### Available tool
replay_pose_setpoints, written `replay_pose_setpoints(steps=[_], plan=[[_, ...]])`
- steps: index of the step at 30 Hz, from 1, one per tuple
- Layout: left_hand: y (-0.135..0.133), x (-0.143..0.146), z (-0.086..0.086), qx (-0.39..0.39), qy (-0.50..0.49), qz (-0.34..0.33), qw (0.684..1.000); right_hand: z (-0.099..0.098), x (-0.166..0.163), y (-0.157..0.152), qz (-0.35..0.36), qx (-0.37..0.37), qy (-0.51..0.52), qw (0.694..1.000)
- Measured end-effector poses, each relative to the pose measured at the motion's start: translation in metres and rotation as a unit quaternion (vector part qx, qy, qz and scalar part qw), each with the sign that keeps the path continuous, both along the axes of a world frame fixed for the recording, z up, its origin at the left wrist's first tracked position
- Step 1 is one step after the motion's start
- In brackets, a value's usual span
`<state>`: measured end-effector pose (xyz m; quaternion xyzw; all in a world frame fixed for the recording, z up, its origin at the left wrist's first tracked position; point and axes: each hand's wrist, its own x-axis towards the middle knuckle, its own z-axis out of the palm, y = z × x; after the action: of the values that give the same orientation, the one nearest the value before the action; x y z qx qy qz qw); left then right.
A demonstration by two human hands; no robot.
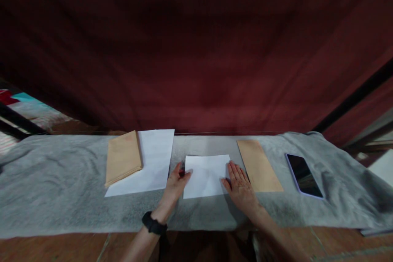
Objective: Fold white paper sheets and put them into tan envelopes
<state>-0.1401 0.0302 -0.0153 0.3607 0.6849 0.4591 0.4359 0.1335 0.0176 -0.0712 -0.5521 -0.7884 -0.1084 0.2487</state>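
A folded white sheet of paper (pixel 206 175) lies on the grey cloth (pixel 61 180) straight ahead of me. My left hand (pixel 176 184), with a black band at the wrist, rests at the sheet's left edge, thumb on the paper and fingers stretched out. My right hand (pixel 241 186) lies flat at the sheet's right edge, fingers extended and together, thumb touching the paper. Neither hand grips anything.
A stack of tan envelopes (pixel 123 157) sits on white sheets (pixel 155 163) to the left. A single tan envelope (pixel 259 166) lies just right of my right hand, then a dark phone (pixel 303 176). A dark red curtain (pixel 196 49) hangs behind the table.
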Motion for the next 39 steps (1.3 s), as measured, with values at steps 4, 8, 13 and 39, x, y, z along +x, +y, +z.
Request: replay_pose_setpoints(steps=[4, 8, 13, 39], plan=[[-0.001, 0.002, 0.018, -0.028, -0.054, -0.016, 0.998, -0.002, 0.003, 0.001, 0.012, 0.001, -0.003, 1.0], [-0.003, 0.003, 0.03, -0.051, -0.053, -0.071, 0.995, -0.002, 0.005, 0.003, 0.017, -0.01, 0.006, 1.0], [-0.004, 0.007, 0.034, -0.049, -0.082, -0.065, 0.993, 0.014, 0.002, 0.005, 0.041, -0.071, 0.035, 0.996], [-0.006, 0.032, 0.039, 0.048, -0.254, -0.095, 0.961, 0.095, -0.029, 0.008, 0.054, -0.28, 0.695, 0.66]])
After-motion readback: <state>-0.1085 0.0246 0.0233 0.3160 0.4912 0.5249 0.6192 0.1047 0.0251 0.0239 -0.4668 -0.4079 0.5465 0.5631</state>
